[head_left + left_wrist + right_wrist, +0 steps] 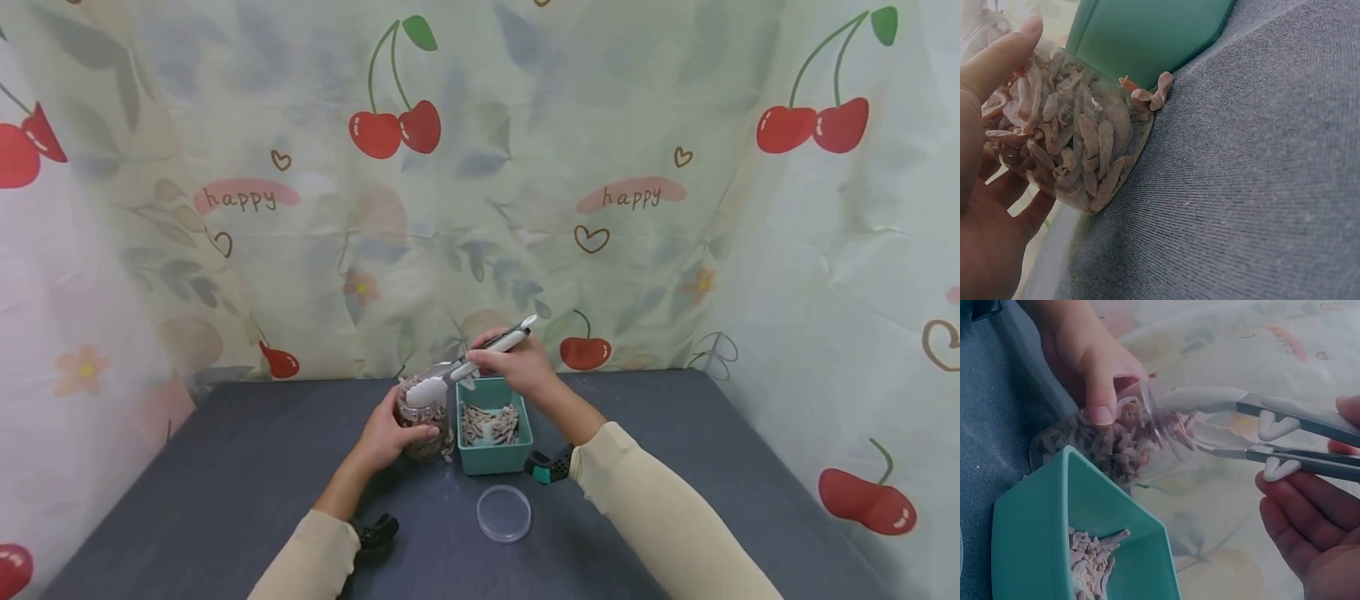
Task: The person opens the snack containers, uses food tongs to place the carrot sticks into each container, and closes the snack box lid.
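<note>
A clear jar (1094,134) full of pale, brownish twisted dried pieces is gripped by my left hand (381,440), thumb on one side and fingers round the other. In the right wrist view the jar leans, its mouth toward the tongs. My right hand (513,362) holds white-and-grey tongs (1210,398) by their handles. Their white tips are at the jar's mouth, on either side of some pieces (1182,430); whether they squeeze them I cannot tell. Right of the jar stands a teal basket (495,460), with more pieces (504,427) on its bottom.
A round clear lid (504,514) lies on the dark grey cloth-covered table (622,467), in front of the basket. A few loose pieces (1161,92) lie between jar and basket. Behind the table hangs a curtain (487,208) printed with cherries.
</note>
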A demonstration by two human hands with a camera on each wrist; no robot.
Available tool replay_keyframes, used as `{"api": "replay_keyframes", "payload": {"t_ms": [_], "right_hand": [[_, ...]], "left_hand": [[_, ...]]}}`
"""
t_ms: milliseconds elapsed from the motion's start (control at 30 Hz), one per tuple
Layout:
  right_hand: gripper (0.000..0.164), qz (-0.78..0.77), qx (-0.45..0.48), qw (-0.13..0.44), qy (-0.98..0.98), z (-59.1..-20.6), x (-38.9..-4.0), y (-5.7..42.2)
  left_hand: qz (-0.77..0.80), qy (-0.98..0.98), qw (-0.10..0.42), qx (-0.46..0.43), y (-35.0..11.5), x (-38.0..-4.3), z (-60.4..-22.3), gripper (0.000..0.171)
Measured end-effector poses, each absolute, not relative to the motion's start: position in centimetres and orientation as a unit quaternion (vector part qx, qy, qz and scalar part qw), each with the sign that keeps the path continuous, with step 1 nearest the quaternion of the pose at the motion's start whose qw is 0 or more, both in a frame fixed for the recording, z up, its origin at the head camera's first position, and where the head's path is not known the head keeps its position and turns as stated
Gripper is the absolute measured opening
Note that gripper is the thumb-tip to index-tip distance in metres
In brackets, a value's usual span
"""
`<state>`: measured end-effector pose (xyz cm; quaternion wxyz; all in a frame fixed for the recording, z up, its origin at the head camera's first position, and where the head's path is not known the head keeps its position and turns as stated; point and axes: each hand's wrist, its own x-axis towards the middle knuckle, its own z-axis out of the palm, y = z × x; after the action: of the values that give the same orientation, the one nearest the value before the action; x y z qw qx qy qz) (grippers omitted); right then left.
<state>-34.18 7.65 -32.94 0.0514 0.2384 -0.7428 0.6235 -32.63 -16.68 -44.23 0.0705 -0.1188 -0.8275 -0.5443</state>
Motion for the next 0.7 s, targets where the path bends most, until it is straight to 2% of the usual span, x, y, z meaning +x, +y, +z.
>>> {"api": "replay_keyframes", "payload": {"t_ms": [233,700], "right_hand": [[0.017,0.615,0.231,0.058,-0.752,-33.0,-34.2,7.4],[0.015,0.625,0.218,0.056,-0.747,-33.1,-34.3,7.6]], "left_hand": [[-0.54,-0.831,0.061,-0.115,-16.2,-30.8,-42.0,0.079],[-0.549,-0.825,0.06,-0.119,-16.2,-30.7,-41.9,0.081]]}}
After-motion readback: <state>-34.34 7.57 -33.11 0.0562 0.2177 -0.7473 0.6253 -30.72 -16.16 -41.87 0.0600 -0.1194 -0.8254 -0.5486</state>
